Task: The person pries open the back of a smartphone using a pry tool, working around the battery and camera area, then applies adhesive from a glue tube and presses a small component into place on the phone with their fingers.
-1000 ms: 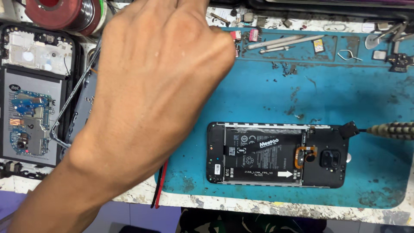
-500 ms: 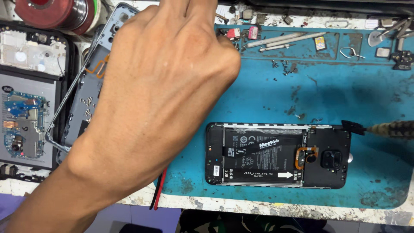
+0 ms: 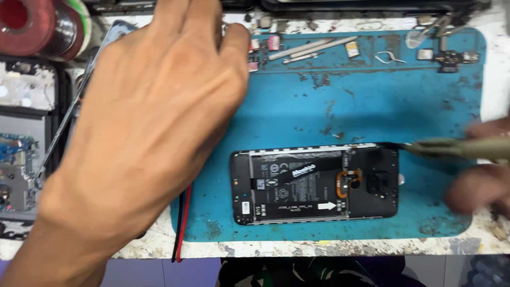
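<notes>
My left hand (image 3: 154,122) fills the left half of the view, back toward me. It reaches to the far left of the bench, and its fingertips run past the top edge. An opened black phone (image 3: 313,186) lies back-up on the blue work mat (image 3: 372,106), with its battery and an orange flex cable exposed. My right hand (image 3: 478,175) is blurred at the right edge. It grips a slim tool (image 3: 451,149) whose dark tip rests at the phone's upper right corner.
A red tape roll (image 3: 32,21) sits at the top left above another dismantled phone (image 3: 21,159). Metal picks (image 3: 313,48) and small parts (image 3: 446,53) lie along the mat's far edge. Red and black wires (image 3: 183,223) hang over the bench front.
My right hand has come into view from the right, and the tool tip has moved left onto the phone's corner. My left hand has stretched a little further toward the top.
</notes>
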`<action>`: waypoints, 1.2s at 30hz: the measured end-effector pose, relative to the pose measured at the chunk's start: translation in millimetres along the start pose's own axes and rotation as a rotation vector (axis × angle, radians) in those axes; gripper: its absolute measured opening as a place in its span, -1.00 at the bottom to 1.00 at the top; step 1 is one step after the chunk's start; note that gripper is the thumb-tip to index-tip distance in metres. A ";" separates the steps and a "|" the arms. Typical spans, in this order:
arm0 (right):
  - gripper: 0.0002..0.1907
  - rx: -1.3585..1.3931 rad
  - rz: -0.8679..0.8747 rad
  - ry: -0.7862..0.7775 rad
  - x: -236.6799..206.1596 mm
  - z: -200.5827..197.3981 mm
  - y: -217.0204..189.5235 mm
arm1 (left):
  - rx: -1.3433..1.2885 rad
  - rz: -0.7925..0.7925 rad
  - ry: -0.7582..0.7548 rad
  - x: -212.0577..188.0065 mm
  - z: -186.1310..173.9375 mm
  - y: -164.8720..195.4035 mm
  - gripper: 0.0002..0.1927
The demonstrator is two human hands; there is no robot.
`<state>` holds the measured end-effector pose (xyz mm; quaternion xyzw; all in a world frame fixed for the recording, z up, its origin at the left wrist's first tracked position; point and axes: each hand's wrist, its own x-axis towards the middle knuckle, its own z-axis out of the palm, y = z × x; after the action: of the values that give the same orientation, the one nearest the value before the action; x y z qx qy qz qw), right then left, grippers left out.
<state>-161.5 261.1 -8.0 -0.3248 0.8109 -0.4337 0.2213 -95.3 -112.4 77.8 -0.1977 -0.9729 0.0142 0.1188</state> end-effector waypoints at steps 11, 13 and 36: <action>-0.89 -0.231 -0.089 0.257 39.2 -6.2 -19.4 | -0.118 0.100 0.065 13.3 -8.9 23.5 -0.76; -0.85 -0.242 -0.046 0.277 38.6 -12.8 -25.2 | -0.192 0.134 0.098 13.6 -11.5 27.1 -0.75; -0.65 0.644 -0.246 -0.190 -24.1 -3.5 -31.7 | -1.012 0.272 -0.051 3.9 14.8 56.2 -0.85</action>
<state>-136.5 267.3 22.5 -0.3727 0.5631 -0.6582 0.3329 -80.9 -58.8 60.1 -0.3543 -0.8263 -0.4375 -0.0184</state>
